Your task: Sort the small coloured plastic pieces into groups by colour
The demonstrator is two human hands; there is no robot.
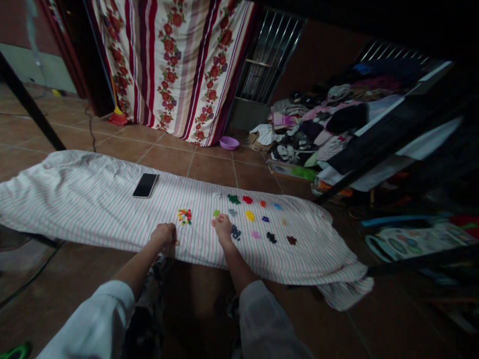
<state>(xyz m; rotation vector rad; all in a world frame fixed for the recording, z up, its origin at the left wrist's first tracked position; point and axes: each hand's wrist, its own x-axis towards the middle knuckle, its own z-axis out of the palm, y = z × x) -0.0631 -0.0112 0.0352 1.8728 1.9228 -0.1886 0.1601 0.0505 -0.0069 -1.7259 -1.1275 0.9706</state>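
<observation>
My right hand (223, 228) is closed in a pinch beside a small light-green pile (216, 213); what its fingertips hold, if anything, is too small to make out. My left hand (163, 235) rests low over the striped cloth (101, 199), fingers curled in; its grip is hidden. Just beyond it lies a mixed heap of tiny red, orange, yellow and green pieces (184, 216). To the right, small pieces sit sorted by colour: dark green (234, 199), red (247, 199), yellow (250, 216), dark grey (235, 232), pink (255, 235), black (271, 237) and brown (292, 240).
A phone (145, 185) lies on the cloth's left part. Beyond are a flowered curtain (170, 65), a purple basin (229, 143) on the tiled floor and a large heap of clothes (322, 119). Dark frame bars flank the cloth-covered surface.
</observation>
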